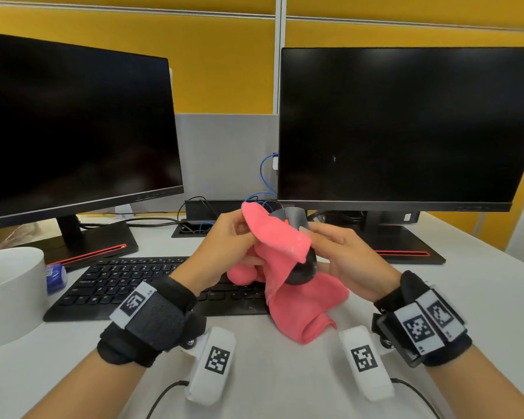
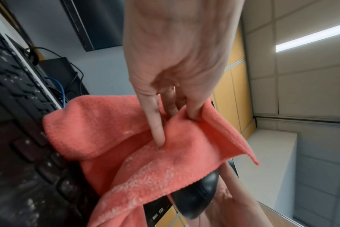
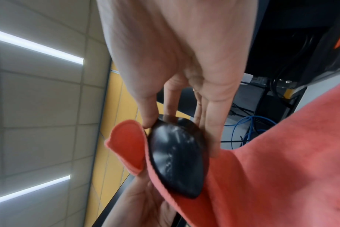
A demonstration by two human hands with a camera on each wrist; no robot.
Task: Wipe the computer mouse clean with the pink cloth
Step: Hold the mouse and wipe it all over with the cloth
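Note:
A black computer mouse (image 1: 303,269) is held up above the desk, tilted, half under a pink cloth (image 1: 280,240). My right hand (image 1: 330,246) grips the mouse (image 3: 175,156) by its sides with thumb and fingers. My left hand (image 1: 236,234) holds the cloth (image 2: 145,153) and presses it onto the mouse's top; the fingers (image 2: 157,126) dig into the fabric. In the left wrist view the mouse's (image 2: 196,198) rear end pokes out below the cloth. The cloth's loose end (image 1: 309,309) hangs down onto the desk.
A black keyboard (image 1: 128,282) lies under the left hand. Two dark monitors (image 1: 73,131) (image 1: 405,128) stand behind on black stands. A white round container (image 1: 10,291) sits at the left, a small blue item (image 1: 55,276) beside it. Cables (image 1: 266,176) run between the monitors.

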